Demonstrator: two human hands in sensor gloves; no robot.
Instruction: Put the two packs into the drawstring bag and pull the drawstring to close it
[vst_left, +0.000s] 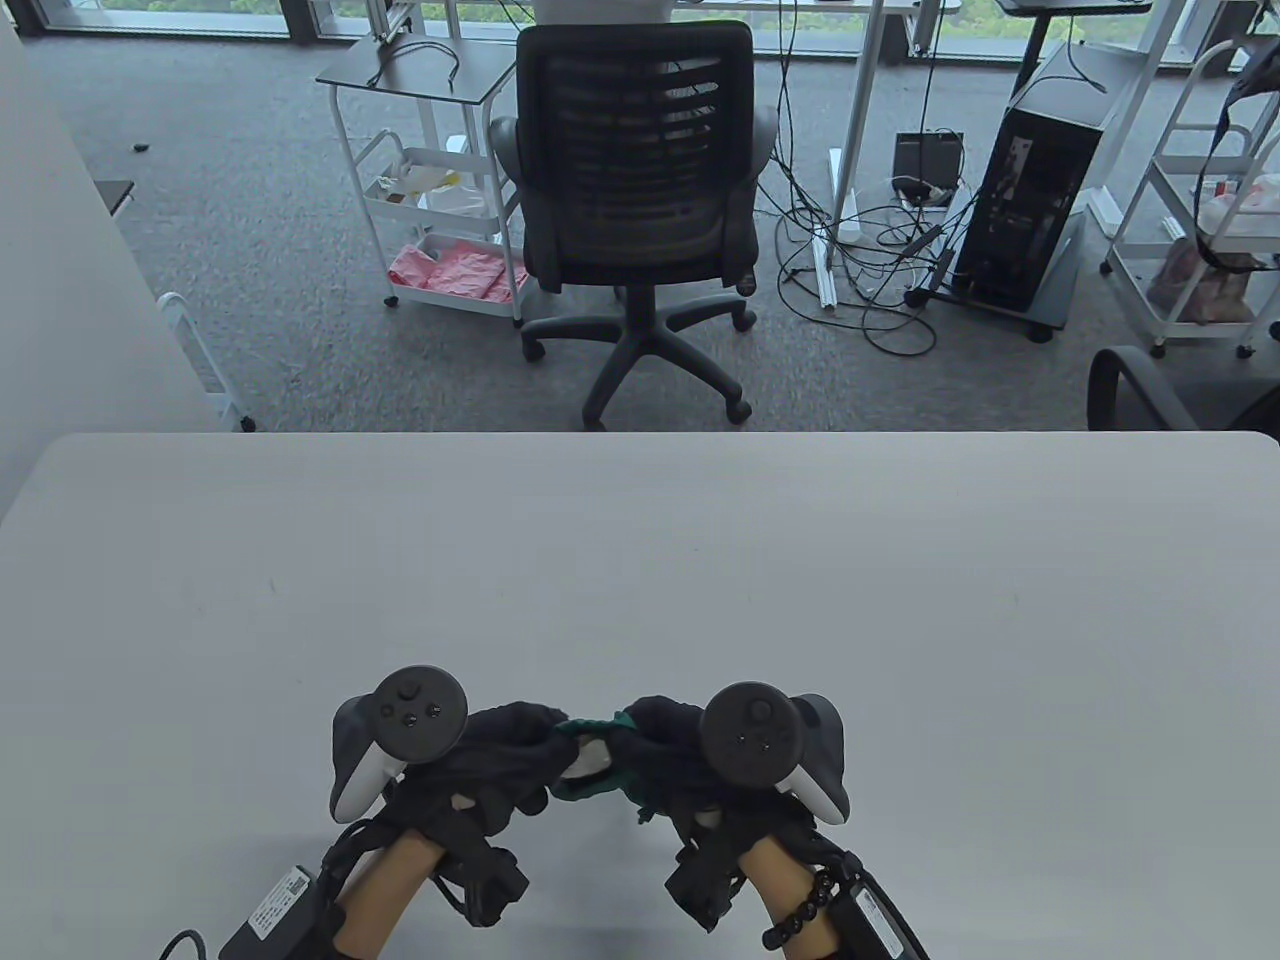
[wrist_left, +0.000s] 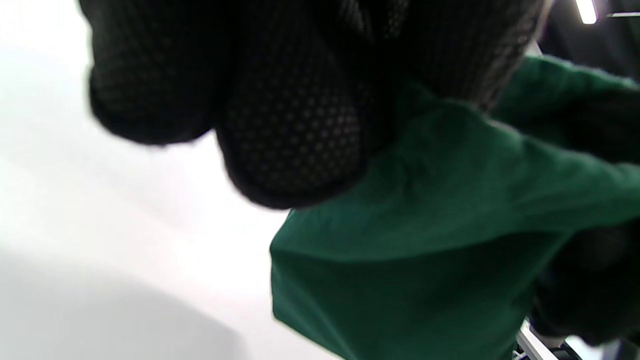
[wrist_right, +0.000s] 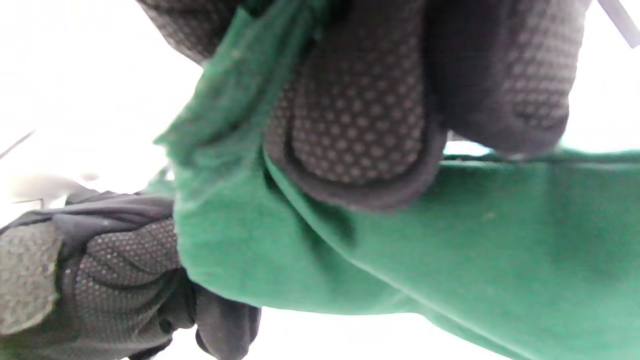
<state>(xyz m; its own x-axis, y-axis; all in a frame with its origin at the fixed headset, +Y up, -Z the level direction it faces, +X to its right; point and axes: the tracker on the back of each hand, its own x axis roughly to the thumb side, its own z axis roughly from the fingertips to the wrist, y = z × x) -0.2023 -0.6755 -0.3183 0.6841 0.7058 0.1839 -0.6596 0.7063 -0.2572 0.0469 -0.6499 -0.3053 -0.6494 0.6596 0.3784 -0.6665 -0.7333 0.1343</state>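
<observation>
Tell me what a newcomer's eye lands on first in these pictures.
First, the two gloved hands meeting at the table's near edge: the left hand and right hand both grip a green drawstring bag bunched between them. Behind the table stands a black office chair.

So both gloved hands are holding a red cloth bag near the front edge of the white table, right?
Not quite: the cloth drawstring bag is green, not red. The right wrist view shows the colour best. The rest stands: the left hand and the right hand, both in black gloves, hold it together near the front edge of the white table.
</observation>
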